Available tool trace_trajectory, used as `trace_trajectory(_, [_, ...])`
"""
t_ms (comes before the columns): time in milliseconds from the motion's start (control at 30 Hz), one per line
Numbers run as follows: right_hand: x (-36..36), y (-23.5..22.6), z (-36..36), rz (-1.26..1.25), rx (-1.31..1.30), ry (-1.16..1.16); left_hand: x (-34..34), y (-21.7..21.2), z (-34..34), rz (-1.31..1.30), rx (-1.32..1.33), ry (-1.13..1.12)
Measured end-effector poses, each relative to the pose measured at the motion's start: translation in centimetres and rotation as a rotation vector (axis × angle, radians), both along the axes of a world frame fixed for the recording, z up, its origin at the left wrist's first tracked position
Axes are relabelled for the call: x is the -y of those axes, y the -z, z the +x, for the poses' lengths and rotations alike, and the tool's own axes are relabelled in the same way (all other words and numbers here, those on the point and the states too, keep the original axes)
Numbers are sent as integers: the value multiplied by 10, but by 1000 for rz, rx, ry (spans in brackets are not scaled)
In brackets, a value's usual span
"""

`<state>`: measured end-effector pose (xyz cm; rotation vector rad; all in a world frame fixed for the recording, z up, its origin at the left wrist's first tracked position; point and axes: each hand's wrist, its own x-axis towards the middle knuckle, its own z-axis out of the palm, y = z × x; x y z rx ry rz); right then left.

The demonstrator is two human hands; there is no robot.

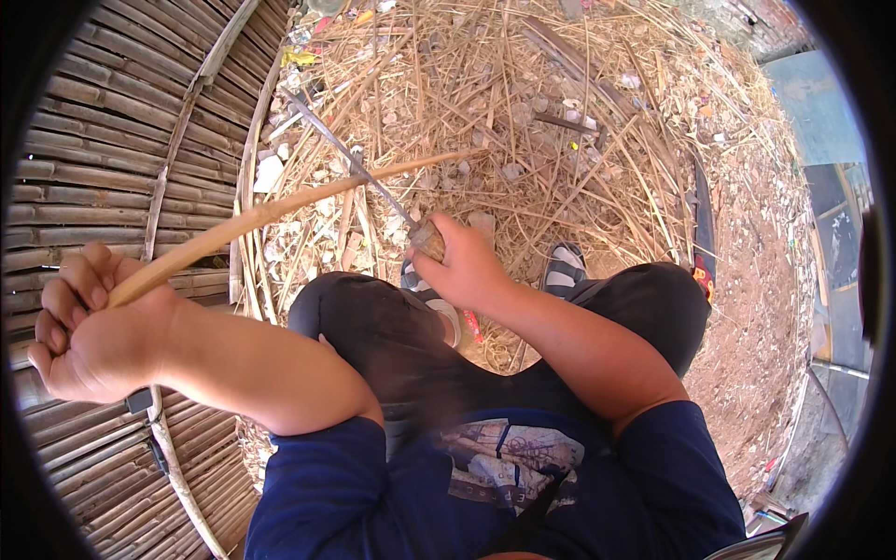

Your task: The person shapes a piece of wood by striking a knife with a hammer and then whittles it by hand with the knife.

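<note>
My left hand (107,322), held out at the far left with its palm turned up, has its fingers curled round the near end of a long, pale wooden or bamboo stick (271,211). The stick slants away to the right and tapers to a thin tip above the littered ground. In front of my knees, my right hand (467,263) is closed on the wooden handle (428,242) of a knife with a long, narrow metal blade (385,194). The blade points forward and left and crosses the stick around its middle; contact there looks likely, but I cannot tell how firm.
A bamboo-slat wall (103,219) rises close on the left. Straw, split strips and scraps (551,159) litter the ground ahead. My bent legs (369,322) and sandalled feet (564,269) lie below the knife. At the right are bare earth (747,355) and bluish-grey panels (821,112).
</note>
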<state>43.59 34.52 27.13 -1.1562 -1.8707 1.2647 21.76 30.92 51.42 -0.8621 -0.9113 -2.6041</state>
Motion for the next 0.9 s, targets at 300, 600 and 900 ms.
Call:
trace_trajectory(300, [-4, -21, 5, 160, -38, -75, 22, -4, -4, 113, -71, -14])
trace_trajectory(600, [-7, -22, 9, 78, -51, -41, -8, 1, 17, 10, 36, -90])
trace_trajectory(900, [-5, -27, 7, 139, -48, -103, -24, 10, 11, 37, 72, -88])
